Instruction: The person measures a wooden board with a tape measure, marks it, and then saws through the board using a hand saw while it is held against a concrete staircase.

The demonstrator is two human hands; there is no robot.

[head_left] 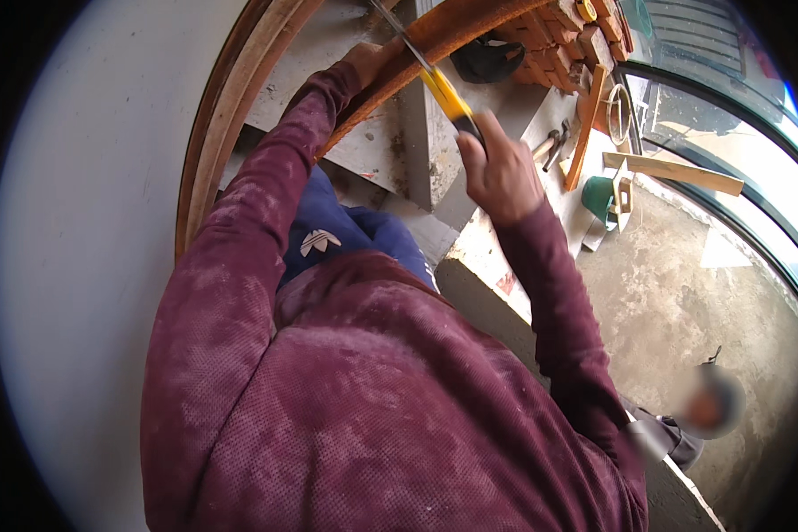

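Observation:
My right hand (503, 170) is closed around the black end of a tool with a yellow-and-black handle (446, 92). Its narrow grey metal part crosses over a reddish-brown wooden beam (372, 99) and runs out at the top edge, so its exact kind cannot be told. The beam slants from beside my left forearm up to the upper right, looking bent. On the beam's left side, my left hand (369, 64) grips it, its fingers partly hidden by the wood.
Brown wooden trim (239, 80) borders the white wall (80, 248) at left. Concrete steps (430, 146) lie below. Stacked bricks (559, 49), hammers (554, 144), a green container (600, 197) and a plank (674, 172) are at right. Another person (683, 441) is lower right.

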